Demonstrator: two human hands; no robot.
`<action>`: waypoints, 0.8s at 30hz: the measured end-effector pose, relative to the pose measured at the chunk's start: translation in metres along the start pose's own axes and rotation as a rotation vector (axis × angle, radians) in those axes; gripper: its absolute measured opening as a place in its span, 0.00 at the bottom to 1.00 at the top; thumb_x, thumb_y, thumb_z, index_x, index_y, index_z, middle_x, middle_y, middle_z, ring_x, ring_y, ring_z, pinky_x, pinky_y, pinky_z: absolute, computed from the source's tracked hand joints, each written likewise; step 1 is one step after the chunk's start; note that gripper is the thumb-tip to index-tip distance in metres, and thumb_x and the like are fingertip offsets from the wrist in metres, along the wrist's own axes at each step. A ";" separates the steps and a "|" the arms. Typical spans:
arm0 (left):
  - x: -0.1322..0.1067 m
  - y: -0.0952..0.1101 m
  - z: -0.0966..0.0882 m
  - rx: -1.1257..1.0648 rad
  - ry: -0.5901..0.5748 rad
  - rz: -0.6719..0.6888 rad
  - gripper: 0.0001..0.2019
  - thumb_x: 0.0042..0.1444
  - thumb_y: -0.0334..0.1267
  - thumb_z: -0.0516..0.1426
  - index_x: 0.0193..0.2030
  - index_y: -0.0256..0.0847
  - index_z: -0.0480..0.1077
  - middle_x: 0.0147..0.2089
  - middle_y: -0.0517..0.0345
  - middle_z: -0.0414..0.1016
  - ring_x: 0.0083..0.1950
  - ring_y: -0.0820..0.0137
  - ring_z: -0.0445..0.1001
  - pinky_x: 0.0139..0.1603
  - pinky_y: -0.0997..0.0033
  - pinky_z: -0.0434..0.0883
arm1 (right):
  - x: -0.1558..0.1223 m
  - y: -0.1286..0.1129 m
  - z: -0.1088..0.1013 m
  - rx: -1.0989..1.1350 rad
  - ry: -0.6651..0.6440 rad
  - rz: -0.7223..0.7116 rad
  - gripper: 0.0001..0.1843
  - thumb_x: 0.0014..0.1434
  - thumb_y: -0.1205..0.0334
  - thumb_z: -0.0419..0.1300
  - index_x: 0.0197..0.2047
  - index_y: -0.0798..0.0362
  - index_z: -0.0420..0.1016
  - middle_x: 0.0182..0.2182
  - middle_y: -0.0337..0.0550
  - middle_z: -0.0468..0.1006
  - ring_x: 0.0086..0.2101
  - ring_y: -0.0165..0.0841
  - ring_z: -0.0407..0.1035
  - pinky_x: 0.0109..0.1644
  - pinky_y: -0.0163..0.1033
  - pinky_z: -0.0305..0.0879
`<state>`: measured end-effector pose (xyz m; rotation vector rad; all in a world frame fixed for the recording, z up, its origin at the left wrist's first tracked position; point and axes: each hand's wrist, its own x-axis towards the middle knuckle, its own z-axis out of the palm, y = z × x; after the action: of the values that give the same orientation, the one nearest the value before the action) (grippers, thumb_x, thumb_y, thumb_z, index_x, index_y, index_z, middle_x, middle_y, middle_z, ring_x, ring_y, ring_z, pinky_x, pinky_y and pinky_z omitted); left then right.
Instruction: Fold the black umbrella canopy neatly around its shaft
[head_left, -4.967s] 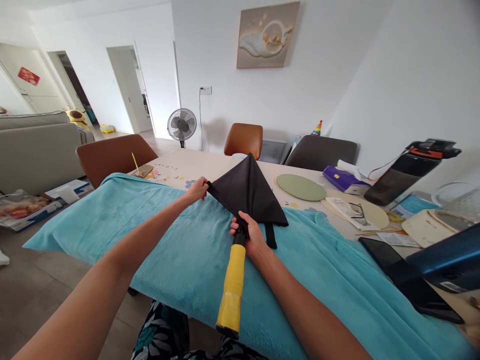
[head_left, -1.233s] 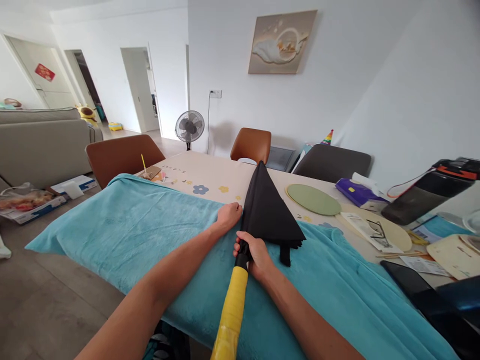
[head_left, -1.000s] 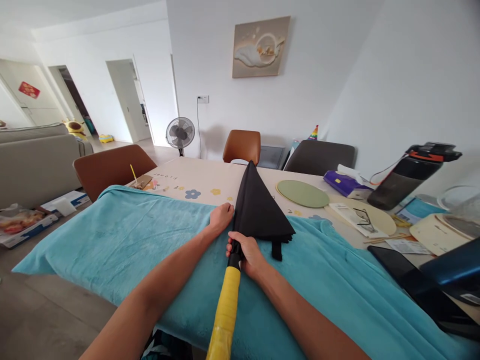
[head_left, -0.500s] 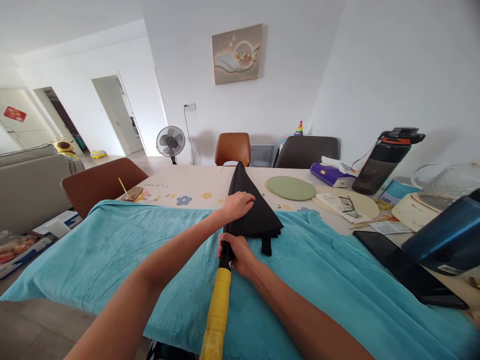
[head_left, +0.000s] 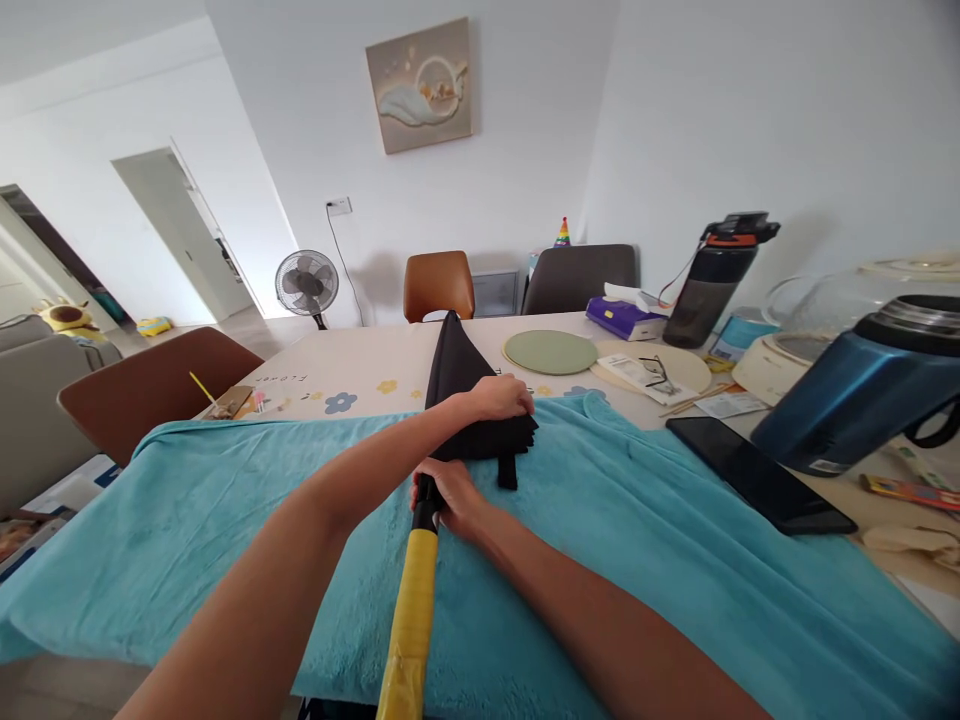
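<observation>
A black umbrella [head_left: 454,375] with a yellow handle [head_left: 411,620] lies on a turquoise towel [head_left: 225,520] spread over the table. The canopy is folded flat into a narrow wedge pointing away from me. My right hand [head_left: 450,497] is closed around the shaft just above the yellow handle. My left hand [head_left: 504,397] reaches across the canopy and lies on its right side, fingers curled over the folded cloth. A short black strap [head_left: 508,472] hangs from the canopy's near edge.
Right of the towel lie a black tablet [head_left: 757,475], a blue kettle [head_left: 855,385], a dark bottle [head_left: 712,280], glasses on paper [head_left: 652,372], a green round mat [head_left: 550,352] and a purple tissue box [head_left: 626,318]. Brown chairs [head_left: 439,285] stand around the table; a fan [head_left: 306,285] stands behind.
My left hand moved from the canopy's left edge over to its right side, folding the black cloth narrower. My right hand kept its grip on the shaft. The view swung to the right.
</observation>
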<state>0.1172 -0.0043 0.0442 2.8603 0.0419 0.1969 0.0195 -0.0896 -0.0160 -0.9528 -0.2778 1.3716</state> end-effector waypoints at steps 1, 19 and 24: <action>-0.001 0.002 -0.003 0.000 0.028 -0.004 0.09 0.45 0.30 0.53 0.28 0.45 0.75 0.35 0.57 0.73 0.43 0.65 0.67 0.43 0.74 0.63 | 0.000 0.000 0.000 -0.002 0.000 0.007 0.06 0.43 0.68 0.57 0.19 0.55 0.62 0.14 0.34 0.63 0.16 0.27 0.60 0.18 0.35 0.61; -0.177 -0.099 -0.071 -0.437 0.586 -0.700 0.05 0.51 0.32 0.45 0.33 0.38 0.59 0.14 0.68 0.59 0.14 0.79 0.57 0.17 0.80 0.55 | -0.002 -0.008 -0.002 0.107 -0.008 0.082 0.09 0.46 0.64 0.62 0.25 0.58 0.65 0.17 0.36 0.67 0.17 0.26 0.62 0.19 0.34 0.63; -0.207 -0.123 -0.046 -0.471 0.509 -0.815 0.04 0.50 0.32 0.46 0.32 0.39 0.59 0.17 0.66 0.61 0.17 0.78 0.60 0.18 0.79 0.59 | -0.001 -0.009 -0.001 0.161 -0.010 0.081 0.10 0.47 0.66 0.62 0.25 0.56 0.61 0.16 0.34 0.65 0.16 0.25 0.60 0.16 0.31 0.61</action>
<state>-0.0958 0.1166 0.0276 2.0531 1.0661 0.6396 0.0263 -0.0905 -0.0093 -0.8307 -0.1350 1.4500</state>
